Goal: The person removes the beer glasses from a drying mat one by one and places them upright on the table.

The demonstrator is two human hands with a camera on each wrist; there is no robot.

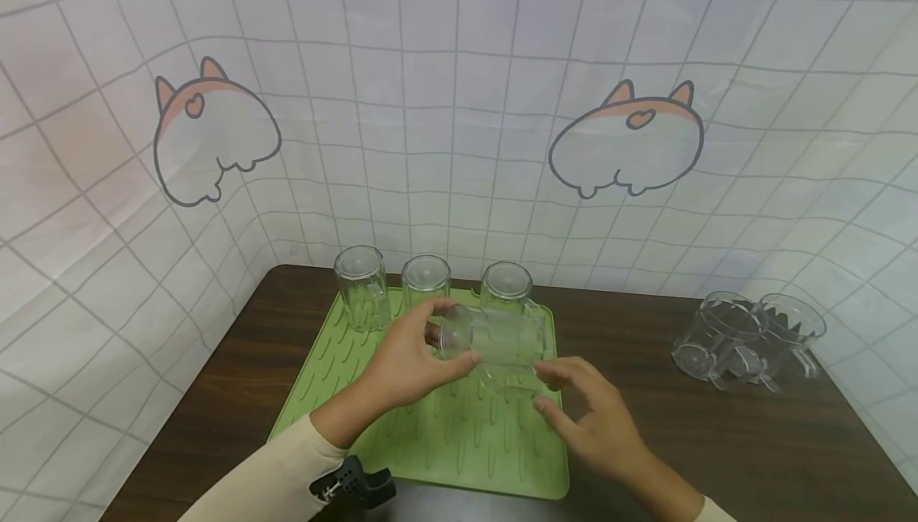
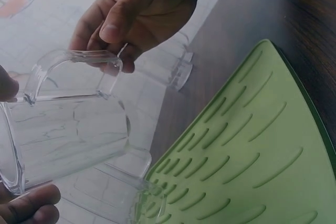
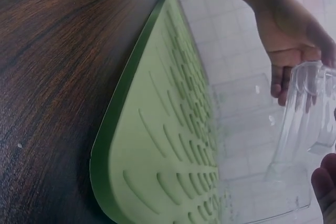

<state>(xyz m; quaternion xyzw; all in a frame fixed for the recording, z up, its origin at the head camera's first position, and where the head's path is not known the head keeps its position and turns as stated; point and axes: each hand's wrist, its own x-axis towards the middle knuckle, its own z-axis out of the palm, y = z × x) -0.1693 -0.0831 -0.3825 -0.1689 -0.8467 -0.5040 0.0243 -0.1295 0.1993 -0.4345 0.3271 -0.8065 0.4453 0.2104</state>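
Observation:
A clear glass mug (image 1: 502, 339) lies sideways in the air over a green ribbed mat (image 1: 459, 442). My left hand (image 1: 412, 351) grips one end of it, thumb in front and fingers behind. My right hand (image 1: 591, 418) is at the other end, thumb and forefinger parted close beside the glass. In the left wrist view the mug's handle (image 2: 73, 59) points up, and the right fingers (image 2: 110, 66) show behind it; whether they touch it I cannot tell. Behind, three upside-down glass mugs stand in a row: left (image 1: 362, 291), middle (image 1: 426, 275) and right (image 1: 507, 279).
Two more clear mugs (image 1: 717, 339) stand close together, mouth up, on the dark wooden table (image 1: 631, 339) at the right. A white grid-patterned sheet (image 1: 459, 123) surrounds the table at the back and sides. A black strap (image 1: 351, 482) circles the left wrist.

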